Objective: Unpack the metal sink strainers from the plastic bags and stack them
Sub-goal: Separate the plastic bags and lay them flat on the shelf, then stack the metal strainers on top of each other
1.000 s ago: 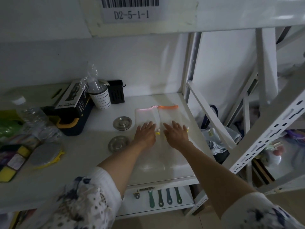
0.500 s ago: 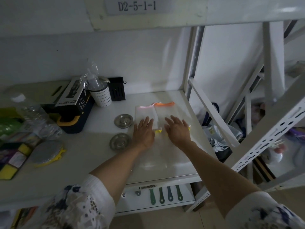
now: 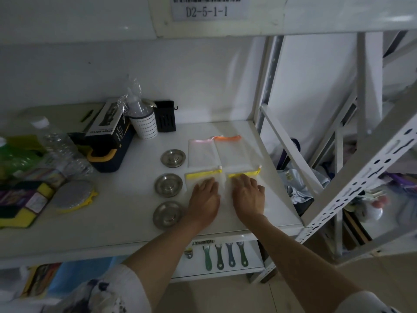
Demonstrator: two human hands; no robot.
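Note:
Three round metal sink strainers lie apart in a column on the white shelf (image 3: 126, 222): far strainer (image 3: 173, 158), middle strainer (image 3: 168, 185), near strainer (image 3: 166, 215). To their right lie flat clear plastic bags: a pink-topped bag (image 3: 202, 152) and an orange-topped bag (image 3: 234, 150) at the back, and two yellow-zip bags in front, the left bag (image 3: 203, 175) and the right bag (image 3: 244, 173). My left hand (image 3: 205, 201) presses flat on the left yellow-zip bag. My right hand (image 3: 249, 197) presses flat on the right one. Neither hand grips anything.
At the back left stand a white perforated cup (image 3: 144, 126) with a wrapped bottle, a black holder (image 3: 165, 119), a black box (image 3: 106, 129) and a plastic bottle (image 3: 58, 143). Sponges and scrubbers (image 3: 72, 195) lie at left. A shelf post (image 3: 267, 86) and diagonal braces stand at right.
Both hands slid toward me along the bags, uncovering the two yellow zip strips. The camera view shifted, and a third strainer now shows near the front.

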